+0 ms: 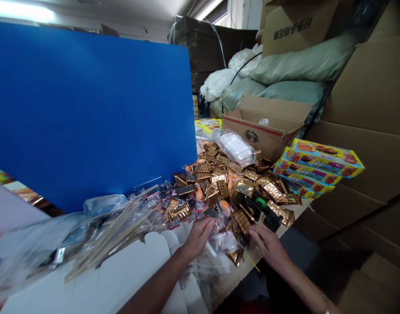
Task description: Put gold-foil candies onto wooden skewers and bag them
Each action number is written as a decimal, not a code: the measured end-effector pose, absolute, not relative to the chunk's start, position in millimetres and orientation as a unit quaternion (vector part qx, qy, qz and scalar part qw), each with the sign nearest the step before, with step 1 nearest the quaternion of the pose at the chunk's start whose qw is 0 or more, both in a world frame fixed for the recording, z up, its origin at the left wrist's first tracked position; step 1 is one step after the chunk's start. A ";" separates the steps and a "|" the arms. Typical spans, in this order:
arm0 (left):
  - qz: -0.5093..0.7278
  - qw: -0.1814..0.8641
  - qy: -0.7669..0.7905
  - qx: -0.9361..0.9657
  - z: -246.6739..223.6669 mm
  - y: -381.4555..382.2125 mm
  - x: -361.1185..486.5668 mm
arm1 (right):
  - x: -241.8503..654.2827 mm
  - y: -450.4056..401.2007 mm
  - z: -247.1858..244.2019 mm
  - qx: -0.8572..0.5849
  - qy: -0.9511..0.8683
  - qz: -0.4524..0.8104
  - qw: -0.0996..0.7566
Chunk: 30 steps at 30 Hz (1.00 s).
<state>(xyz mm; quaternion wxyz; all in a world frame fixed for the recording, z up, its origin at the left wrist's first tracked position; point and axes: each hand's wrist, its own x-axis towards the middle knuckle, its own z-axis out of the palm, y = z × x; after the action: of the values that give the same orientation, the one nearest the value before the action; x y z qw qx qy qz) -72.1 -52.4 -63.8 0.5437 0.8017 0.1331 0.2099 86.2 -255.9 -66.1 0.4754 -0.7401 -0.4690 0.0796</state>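
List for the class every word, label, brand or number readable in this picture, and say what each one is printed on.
Carton at top right: dark printed characters, too blurred to quote.
Yellow printed boxes: lettering too small to read.
Gold foil packets: print too small to read.
Open cardboard box: dark emblem, no readable words.
Nothing here can be quoted with certainty.

Glossy, crinkled gold metallic foil packets (216, 183) lie just ahead of the fingers (203, 229). Beside the fingers, a clear plastic bag (219, 242) looks thin and shiny. Left of them, pale wooden sticks (111, 235) sit in clear film over smooth, matt white card (137, 274). Beyond stand a smooth, matt blue board (89, 113) and a rough brown corrugated cardboard box (265, 131).
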 end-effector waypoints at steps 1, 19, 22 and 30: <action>0.212 0.542 0.131 0.802 -63.5 -52.0 -72.5 | 86.2 -255.7 -61.1 -0.741 -0.440 0.065 0.503; 0.202 0.521 0.114 0.822 -57.4 -52.1 -73.0 | 61.8 -192.4 -22.5 -0.622 -0.310 0.225 0.683; 0.188 0.513 0.102 0.831 -59.1 -51.4 -73.2 | 50.2 -181.4 -32.8 -0.624 -0.328 0.264 0.658; 0.210 0.461 0.095 0.857 -58.3 -55.5 -72.4 | 49.2 -173.1 -28.6 -0.641 -0.309 0.288 0.641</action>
<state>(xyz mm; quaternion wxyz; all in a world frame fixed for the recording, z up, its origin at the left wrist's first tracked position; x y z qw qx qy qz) -72.4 -55.5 -58.3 0.4611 0.8568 0.0947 0.2105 49.2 -173.1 -28.6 0.6405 -0.6413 -0.3086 0.2884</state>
